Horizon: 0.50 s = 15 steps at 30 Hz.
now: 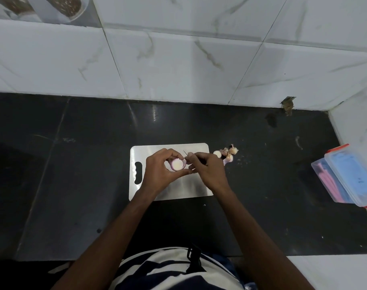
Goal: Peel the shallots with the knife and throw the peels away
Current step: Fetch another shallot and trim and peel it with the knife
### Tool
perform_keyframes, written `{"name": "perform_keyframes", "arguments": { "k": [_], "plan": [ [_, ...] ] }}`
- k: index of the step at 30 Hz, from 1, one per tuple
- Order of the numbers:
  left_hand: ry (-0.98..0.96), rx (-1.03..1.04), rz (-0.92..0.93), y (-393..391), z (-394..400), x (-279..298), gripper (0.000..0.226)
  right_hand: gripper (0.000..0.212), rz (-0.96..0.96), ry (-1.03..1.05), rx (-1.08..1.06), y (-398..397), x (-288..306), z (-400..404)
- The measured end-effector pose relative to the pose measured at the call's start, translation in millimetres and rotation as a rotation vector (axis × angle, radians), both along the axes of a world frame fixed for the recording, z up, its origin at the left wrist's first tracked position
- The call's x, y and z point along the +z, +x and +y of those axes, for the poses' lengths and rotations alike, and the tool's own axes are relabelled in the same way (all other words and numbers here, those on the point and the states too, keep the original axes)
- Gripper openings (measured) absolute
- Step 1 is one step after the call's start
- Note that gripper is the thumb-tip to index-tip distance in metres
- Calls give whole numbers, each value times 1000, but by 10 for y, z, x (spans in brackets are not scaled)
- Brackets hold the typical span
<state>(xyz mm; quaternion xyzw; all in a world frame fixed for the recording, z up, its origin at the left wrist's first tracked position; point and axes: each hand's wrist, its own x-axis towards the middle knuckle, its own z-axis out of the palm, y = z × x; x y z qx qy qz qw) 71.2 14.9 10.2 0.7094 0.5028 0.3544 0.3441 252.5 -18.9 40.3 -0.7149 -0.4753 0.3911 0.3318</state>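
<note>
My left hand (160, 170) grips a shallot (177, 164) over the steel cutting board (186, 191); its pale cut face points up, ringed by purple skin. My right hand (207, 170) holds a small knife (185, 154), whose thin dark blade tip shows just above the shallot's right side. The handle is hidden inside my fingers. A little heap of pinkish peels and cut ends (227, 154) lies on the black counter just past the board's right edge.
The black stone counter (73, 164) ends at a white marble-tiled wall behind and on the right. A clear plastic box with an orange-clipped lid (345, 176) stands at the right. Small peel crumbs dot the counter near the heap.
</note>
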Motion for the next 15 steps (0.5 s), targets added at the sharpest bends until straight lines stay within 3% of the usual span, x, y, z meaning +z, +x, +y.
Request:
{"name": "perform_keyframes", "arguments": {
  "k": [4,15],
  "plan": [
    [75,-33,17,12,9,-5,44,7,23,-20,17,-17,77,-29],
    [152,-131,105,-47,10,-40,45,10,79,-84,30,34,199,-15]
  ]
}}
